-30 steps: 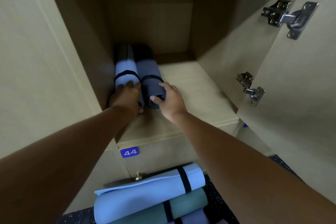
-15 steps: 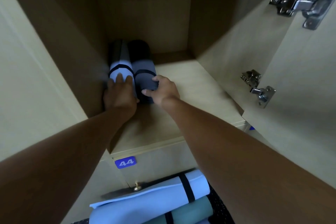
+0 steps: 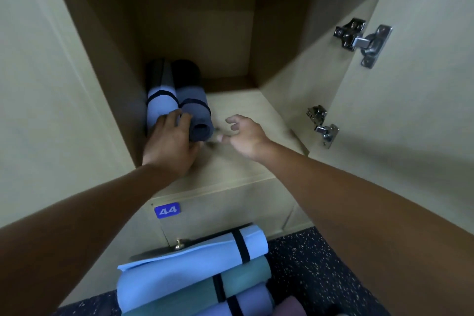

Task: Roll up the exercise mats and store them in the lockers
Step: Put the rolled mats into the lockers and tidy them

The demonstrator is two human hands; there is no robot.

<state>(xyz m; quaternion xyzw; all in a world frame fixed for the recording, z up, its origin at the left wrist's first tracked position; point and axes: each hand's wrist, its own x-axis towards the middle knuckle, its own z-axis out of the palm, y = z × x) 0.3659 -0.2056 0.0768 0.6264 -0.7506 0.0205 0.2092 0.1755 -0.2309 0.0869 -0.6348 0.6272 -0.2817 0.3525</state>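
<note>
Lying against the locker's (image 3: pixel 77 84) left wall, light blue rolled mat (image 3: pixel 161 105), dark blue rolled mat (image 3: pixel 196 115) touching its right side. Left hand (image 3: pixel 169 146) pressing flat-fingered on their near ends. Right hand (image 3: pixel 243 136), just right of the dark mat, fingers loosely spread, grasping nothing.

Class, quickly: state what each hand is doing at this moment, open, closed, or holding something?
Left hand: open, fingers resting on the ends of the light blue rolled mat and the dark grey-blue rolled mat.
Right hand: open, fingers loosely curled, holding nothing.
</note>
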